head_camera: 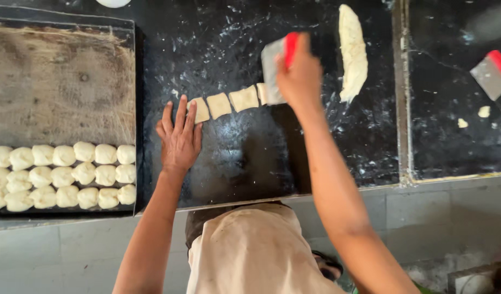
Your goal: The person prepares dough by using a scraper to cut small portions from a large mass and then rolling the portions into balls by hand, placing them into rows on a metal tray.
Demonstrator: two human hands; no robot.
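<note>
Now the right hand is gripping the scraper, cutting dough pieces; the left hand is lying flat, fingers wide. A slip might nick those fingers.

Both arms are seen bare to above the elbow; no sleeve, watch, ring or glove is worn on the left hand or the right hand. Below the bench, a plain, creased beige apron is worn over darker brown clothing.

Matt soft dough squares, glossy black worktop
</note>
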